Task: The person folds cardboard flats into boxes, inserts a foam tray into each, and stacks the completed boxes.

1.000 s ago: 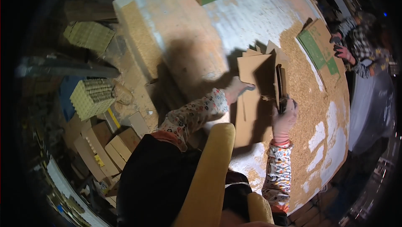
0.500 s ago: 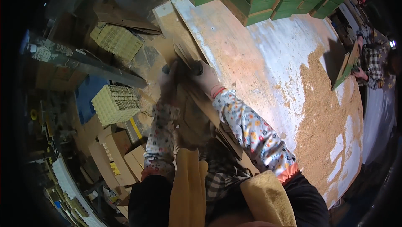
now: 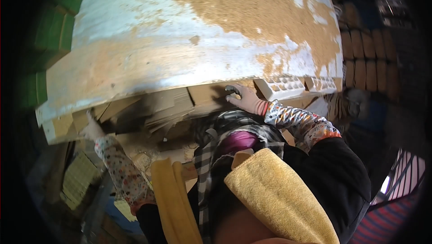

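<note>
My right hand (image 3: 245, 100), in a pale glove with dark fingertips, is over the brown cardboard (image 3: 207, 93) below the table's near edge. Its fingers are curled but apart, with nothing visible between them. Far to the left, my left hand (image 3: 92, 129) is beside a small cardboard piece (image 3: 81, 120) near the table corner. Motion blurs its fingers, so its grip is unclear. Between my hands lie several loose, overlapping cardboard sheets (image 3: 168, 102), partly in shadow and blurred.
A pale table (image 3: 148, 57) spreads ahead, with sawdust-like grains (image 3: 234, 5) across its far side. White trays with hollows (image 3: 281, 86) sit along its edge, right of my right hand. Green boxes (image 3: 56, 30) stand at the left; stacked yellowish trays (image 3: 80, 178) are lower left.
The view has swung right along the table. My hands, earlier close together on cardboard pieces, are now wide apart, the left by the table corner and the right over cardboard.
</note>
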Tool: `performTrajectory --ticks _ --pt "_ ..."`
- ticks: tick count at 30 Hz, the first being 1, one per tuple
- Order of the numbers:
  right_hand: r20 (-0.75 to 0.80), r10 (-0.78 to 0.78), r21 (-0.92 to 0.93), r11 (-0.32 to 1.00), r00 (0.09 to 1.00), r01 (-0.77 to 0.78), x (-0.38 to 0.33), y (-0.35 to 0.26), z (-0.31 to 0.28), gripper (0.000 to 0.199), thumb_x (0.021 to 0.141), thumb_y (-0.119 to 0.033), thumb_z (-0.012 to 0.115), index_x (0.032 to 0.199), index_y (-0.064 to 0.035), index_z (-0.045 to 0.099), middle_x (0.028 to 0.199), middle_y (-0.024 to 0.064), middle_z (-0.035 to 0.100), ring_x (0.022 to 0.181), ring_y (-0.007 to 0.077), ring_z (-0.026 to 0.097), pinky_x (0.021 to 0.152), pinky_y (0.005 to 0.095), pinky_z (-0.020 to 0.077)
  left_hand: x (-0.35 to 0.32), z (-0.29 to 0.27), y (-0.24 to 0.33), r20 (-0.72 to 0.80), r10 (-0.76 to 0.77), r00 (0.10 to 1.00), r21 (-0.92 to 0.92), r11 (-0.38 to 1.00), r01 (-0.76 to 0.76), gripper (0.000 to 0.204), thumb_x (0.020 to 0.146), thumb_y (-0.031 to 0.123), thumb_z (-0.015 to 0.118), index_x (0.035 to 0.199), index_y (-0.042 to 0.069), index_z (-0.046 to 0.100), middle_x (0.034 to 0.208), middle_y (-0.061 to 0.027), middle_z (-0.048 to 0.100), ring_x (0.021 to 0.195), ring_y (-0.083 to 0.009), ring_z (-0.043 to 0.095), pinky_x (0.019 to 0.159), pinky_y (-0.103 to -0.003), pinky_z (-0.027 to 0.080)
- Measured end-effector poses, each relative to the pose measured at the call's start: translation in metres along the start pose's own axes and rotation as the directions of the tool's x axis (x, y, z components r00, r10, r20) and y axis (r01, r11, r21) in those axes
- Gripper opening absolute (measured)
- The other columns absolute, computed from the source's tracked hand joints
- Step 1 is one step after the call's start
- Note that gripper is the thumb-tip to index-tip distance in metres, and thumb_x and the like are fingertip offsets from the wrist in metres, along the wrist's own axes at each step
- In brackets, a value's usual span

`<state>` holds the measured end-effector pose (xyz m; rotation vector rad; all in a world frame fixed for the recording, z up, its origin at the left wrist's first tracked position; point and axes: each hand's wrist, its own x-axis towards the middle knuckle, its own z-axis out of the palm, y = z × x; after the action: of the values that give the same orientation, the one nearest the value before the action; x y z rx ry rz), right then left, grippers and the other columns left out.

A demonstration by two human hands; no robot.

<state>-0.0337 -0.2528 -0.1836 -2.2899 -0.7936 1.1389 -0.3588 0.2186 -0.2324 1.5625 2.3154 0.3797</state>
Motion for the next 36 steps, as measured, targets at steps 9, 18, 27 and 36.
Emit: performTrajectory --ticks 9,18,27,36 --pt "-0.261 0.251 -0.642 0.676 0.932 -0.362 -0.123 0.292 -0.135 0.074 0.074 -0.032 0.073 0.139 -0.0138 0.042 0.144 0.0126 0.040 0.135 0.0353 0.032 0.111 0.0503 0.0245 -0.431 0.076 0.057 0.154 0.988 0.009 -0.711 0.117 -0.693 0.043 0.085 0.017 0.067 0.123 0.000 0.054 0.124 -0.0178 0.056 0.117 -0.0353 0.053 0.100 -0.043 0.042" --pt "-0.068 -0.103 -0.160 0.983 0.992 0.091 -0.188 0.321 -0.216 0.027 0.085 -0.022 0.059 0.107 -0.0063 0.056 0.096 0.0196 0.064 0.100 0.0364 0.059 0.094 0.0436 0.0419 -0.720 0.138 0.079 0.581 0.684 -0.441 -0.498 -0.129 -0.857 0.058 0.075 0.028 0.072 0.129 0.016 0.055 0.135 -0.0185 0.043 0.117 -0.0377 0.049 0.102 -0.047 0.040" --pt "-0.071 -0.269 -0.758 0.641 0.961 0.123 -0.250 0.246 -0.320 0.095 0.065 -0.046 0.079 0.141 -0.0091 0.037 0.126 0.0154 0.046 0.119 0.0295 0.045 0.102 0.0506 0.0327 -0.728 0.039 0.241 0.696 0.480 -0.534 -0.680 0.201 -0.705 0.042 0.078 0.032 0.073 0.113 0.008 0.066 0.107 -0.0170 0.063 0.102 -0.0329 0.059 0.090 -0.039 0.047" --pt "-0.461 -0.075 0.198 0.963 0.884 0.185 -0.129 0.280 -0.375 0.098 0.067 -0.037 0.078 0.145 0.0013 0.032 0.125 0.0282 0.056 0.111 0.0312 0.060 0.096 0.0381 0.0469 -0.677 -0.023 0.323 0.024 0.949 0.315 -0.711 0.237 -0.662 0.046 0.084 0.019 0.067 0.126 0.006 0.053 0.130 -0.0160 0.048 0.124 -0.0317 0.046 0.109 -0.043 0.035"
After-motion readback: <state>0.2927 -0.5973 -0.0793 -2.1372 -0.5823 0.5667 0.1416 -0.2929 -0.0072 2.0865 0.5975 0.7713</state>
